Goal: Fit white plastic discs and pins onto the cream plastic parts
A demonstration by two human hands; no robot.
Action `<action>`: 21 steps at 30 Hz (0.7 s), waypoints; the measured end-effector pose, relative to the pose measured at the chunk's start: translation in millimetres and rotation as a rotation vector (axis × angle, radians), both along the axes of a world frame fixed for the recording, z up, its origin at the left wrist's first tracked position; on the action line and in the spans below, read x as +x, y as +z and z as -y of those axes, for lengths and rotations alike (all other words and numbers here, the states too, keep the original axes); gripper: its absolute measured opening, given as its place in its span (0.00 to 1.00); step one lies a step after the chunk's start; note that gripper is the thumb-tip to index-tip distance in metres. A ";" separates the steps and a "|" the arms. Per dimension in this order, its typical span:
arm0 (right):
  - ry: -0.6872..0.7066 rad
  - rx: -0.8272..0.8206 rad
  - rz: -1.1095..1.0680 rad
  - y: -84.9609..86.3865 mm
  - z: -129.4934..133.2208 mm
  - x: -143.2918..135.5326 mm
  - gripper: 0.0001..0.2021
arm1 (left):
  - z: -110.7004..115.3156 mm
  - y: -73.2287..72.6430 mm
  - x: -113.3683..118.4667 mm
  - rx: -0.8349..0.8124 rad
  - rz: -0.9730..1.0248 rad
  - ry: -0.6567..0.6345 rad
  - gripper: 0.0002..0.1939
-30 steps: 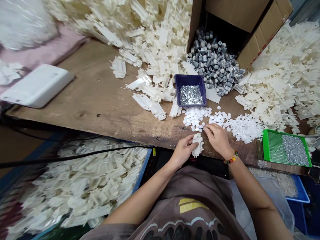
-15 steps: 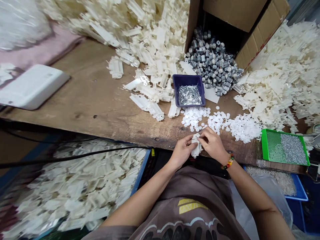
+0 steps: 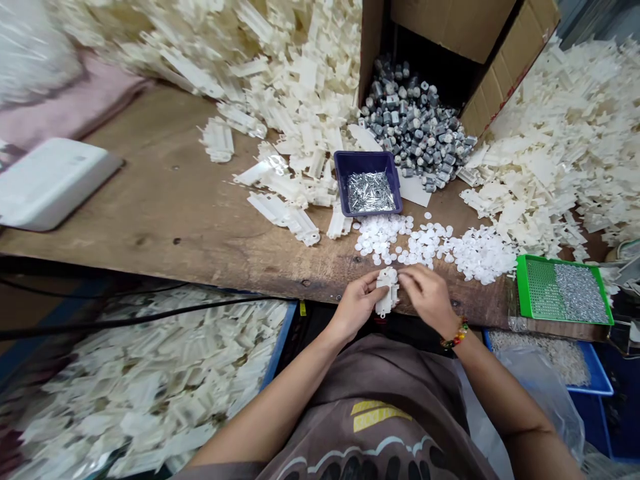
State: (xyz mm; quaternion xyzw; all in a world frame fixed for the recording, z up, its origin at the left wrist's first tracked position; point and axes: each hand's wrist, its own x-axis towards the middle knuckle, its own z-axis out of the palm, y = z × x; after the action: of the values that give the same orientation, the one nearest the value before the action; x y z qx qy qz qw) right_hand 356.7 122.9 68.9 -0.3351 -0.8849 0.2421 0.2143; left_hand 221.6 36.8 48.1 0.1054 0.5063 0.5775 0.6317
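A flat cream plastic part (image 3: 385, 298) is upright at the table's front edge, with my left hand (image 3: 356, 303) closed on its left side. My right hand (image 3: 427, 295) has its fingers pressed together at the part's upper right; whatever they pinch is too small to make out. Beyond my hands lie small white discs (image 3: 425, 245) in loose heaps. A dark purple tray (image 3: 341, 183) holding thin metal pins stands just behind the discs.
Grey motor-like cylinders (image 3: 415, 127) spill from a cardboard box (image 3: 510, 67). Cream parts are piled at the back and right. A green tray (image 3: 524, 293) is at right, a white device (image 3: 55, 180) at left. A crate of parts stands below the table, crossed by a black cable.
The view has shifted slightly. My right fingers have moved a little away from the middle of the cream part to its upper right, leaving more of it showing.
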 end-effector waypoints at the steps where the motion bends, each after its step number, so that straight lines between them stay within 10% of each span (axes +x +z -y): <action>1: -0.094 0.039 0.004 1.2 -8.8 7.8 0.11 | 0.1 1.6 0.0 -0.003 0.017 -0.030 0.27; 4: -0.343 0.211 0.111 1.6 -38.3 32.5 0.10 | -2.0 6.4 3.8 0.022 0.057 -0.126 0.28; 8: -0.316 0.209 0.232 -3.0 -61.1 51.8 0.08 | -12.5 8.7 15.2 0.081 0.105 -0.179 0.29; 21: 0.040 -0.565 -0.157 24.2 -43.2 25.4 0.07 | -32.0 6.5 28.6 0.169 -0.084 -0.160 0.30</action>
State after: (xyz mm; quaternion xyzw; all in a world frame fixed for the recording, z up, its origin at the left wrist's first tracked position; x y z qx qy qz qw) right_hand 382.2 166.0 93.0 -0.3440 -0.7696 0.5085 0.1755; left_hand 250.2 68.8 54.6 0.2225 0.4718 0.5607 0.6430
